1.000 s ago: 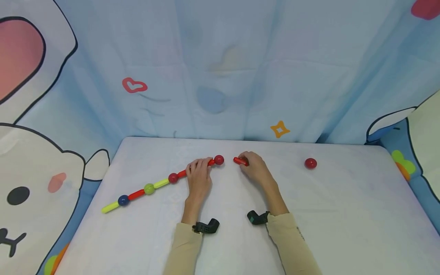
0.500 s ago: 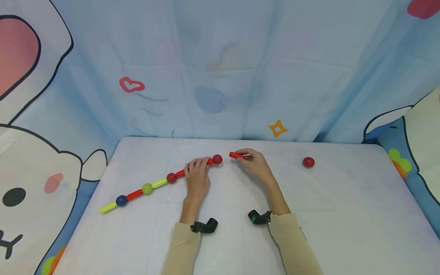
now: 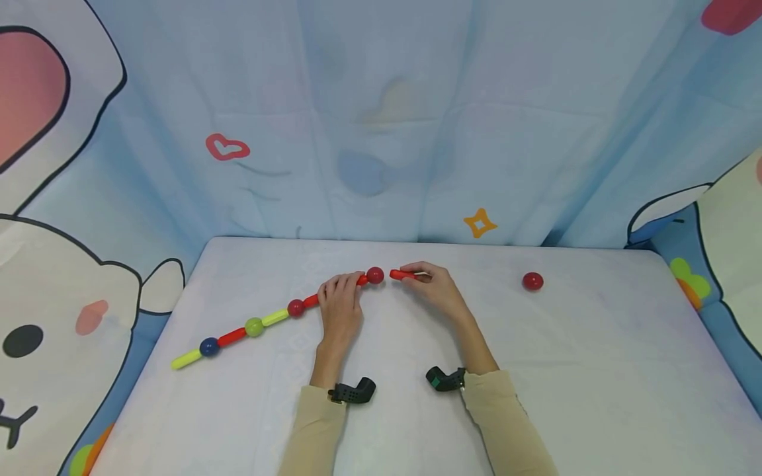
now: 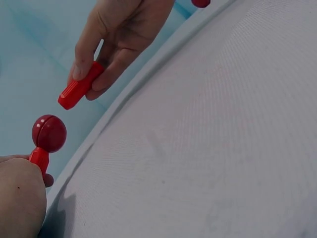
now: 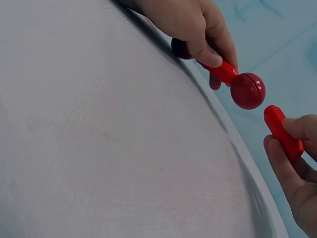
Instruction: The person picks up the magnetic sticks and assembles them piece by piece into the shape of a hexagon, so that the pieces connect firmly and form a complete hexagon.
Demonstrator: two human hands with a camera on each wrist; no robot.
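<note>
A chain of rods and balls runs slantwise across the table, from a yellow-green rod [image 3: 187, 359] at the left to a red end ball [image 3: 375, 275]. My left hand [image 3: 340, 307] grips the last red rod [image 5: 225, 72] of the chain, just behind that ball, and covers part of it. Between thumb and fingers my right hand [image 3: 439, 291] pinches a loose red rod [image 3: 402, 274]. The rod's free end points at the end ball, a small gap apart, as the left wrist view and right wrist view also show.
A single red ball [image 3: 532, 281] lies at the right on the white-covered table [image 3: 595, 396]. Behind the table's far edge hangs a blue printed curtain [image 3: 381, 132]. A blue ball [image 3: 210, 347] and a green ball [image 3: 254, 326] sit within the chain.
My right hand has brought the red rod leftward, closer to the end ball, and turned it to line up more nearly with the chain. My left hand stays in place on the chain.
</note>
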